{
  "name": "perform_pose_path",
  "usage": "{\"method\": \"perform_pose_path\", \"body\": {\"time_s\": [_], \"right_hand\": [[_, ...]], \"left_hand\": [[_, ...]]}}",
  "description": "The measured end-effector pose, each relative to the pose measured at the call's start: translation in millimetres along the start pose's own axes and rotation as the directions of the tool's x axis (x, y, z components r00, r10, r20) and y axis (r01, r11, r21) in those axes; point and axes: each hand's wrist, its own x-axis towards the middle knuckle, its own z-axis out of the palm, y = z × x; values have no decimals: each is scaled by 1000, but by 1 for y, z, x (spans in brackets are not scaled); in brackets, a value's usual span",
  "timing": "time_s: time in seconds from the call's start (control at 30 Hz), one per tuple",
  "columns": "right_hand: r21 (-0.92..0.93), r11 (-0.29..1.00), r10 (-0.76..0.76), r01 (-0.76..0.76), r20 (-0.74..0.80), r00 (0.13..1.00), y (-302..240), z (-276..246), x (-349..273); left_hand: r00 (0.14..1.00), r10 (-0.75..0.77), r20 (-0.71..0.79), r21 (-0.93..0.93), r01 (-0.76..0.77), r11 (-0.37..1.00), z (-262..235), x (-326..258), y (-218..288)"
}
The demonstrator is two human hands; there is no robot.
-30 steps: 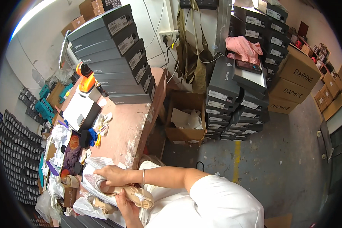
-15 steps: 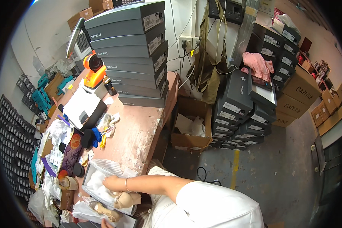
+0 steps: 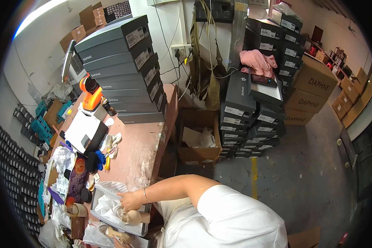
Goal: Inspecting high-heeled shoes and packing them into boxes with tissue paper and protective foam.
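Note:
A grey shoebox point(image 3: 146, 230) lined with white striped wrapping paper point(image 3: 110, 187) lies at the table's near edge. My right hand point(image 3: 132, 200) reaches over it, fingers stretched out and spread above crumpled white tissue point(image 3: 110, 207). Just below that hand, a beige shoe point(image 3: 133, 217) rests in the box, and the fingers are close to its strap. A second beige shoe point(image 3: 111, 232) lies nearer me on white tissue. My left hand point(image 3: 120, 244) shows only partly at the lower edge, its fingers closed against this shoe; the rest is out of view.
A tall stack of grey shoeboxes point(image 3: 132, 97) stands at the table's far end. Papers, gloves and an orange tape dispenser point(image 3: 91, 100) crowd its left side. An open cardboard carton point(image 3: 199, 155) and more stacked shoeboxes point(image 3: 234, 111) stand on the floor to the right.
The view has shifted. My right hand has moved from the white tissue toward the shoe in the box, its fingers more spread. My left hand remains beside the nearer shoe.

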Motion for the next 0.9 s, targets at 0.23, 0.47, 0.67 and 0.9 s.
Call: {"method": "perform_pose_path", "body": {"time_s": [0.23,0.47,0.67,0.9], "right_hand": [[51,995,68,-81,223,972,-12,18,24],[341,932,98,-120,81,992,-14,3,24],[810,576,377,-112,-141,915,-19,-128,39],[991,135,420,-17,-42,906,-37,-120,50]], "left_hand": [[973,-30,230,163,-8,987,0,42,-24],[707,556,437,732,-639,236,-29,44,12],[985,146,-91,214,-124,969,-58,51,159],[964,-206,170,-465,262,845,-31,30,184]]}}
